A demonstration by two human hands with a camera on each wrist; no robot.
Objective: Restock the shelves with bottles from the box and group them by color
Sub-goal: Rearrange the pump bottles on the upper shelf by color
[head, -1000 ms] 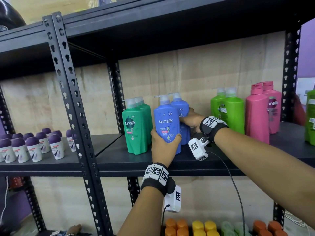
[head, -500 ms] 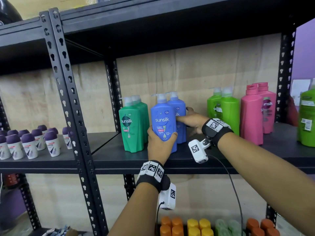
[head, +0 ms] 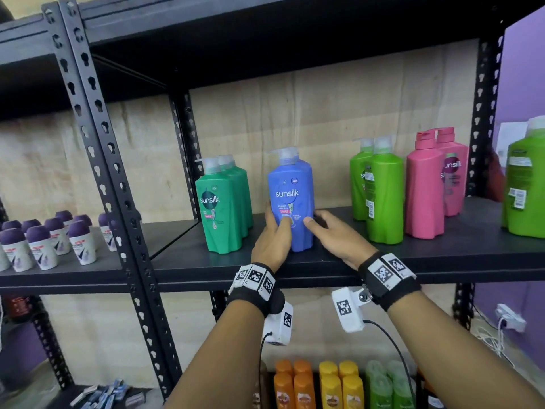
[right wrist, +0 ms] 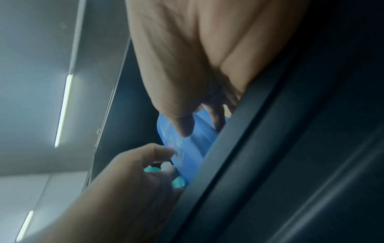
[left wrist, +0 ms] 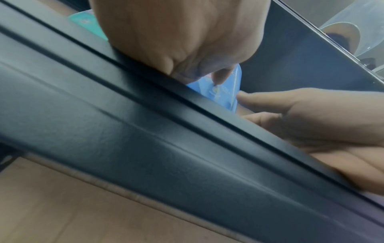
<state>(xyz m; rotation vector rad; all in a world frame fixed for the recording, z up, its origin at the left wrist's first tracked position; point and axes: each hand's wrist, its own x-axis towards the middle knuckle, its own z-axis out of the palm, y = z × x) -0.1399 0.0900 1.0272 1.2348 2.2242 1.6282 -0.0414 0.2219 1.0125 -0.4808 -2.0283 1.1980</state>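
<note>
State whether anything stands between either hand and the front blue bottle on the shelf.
Nothing visible does: the left hand and the right hand both hold the front blue bottle, one on each side.

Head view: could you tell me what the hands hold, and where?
The left hand and right hand grip the front blue Sunsilk bottle by its lower body.

Black shelf [head: 442, 255] — green bottles [head: 224, 214], blue bottles [head: 290, 184], lime bottles [head: 383, 196], pink bottles [head: 424, 190] upright
</note>
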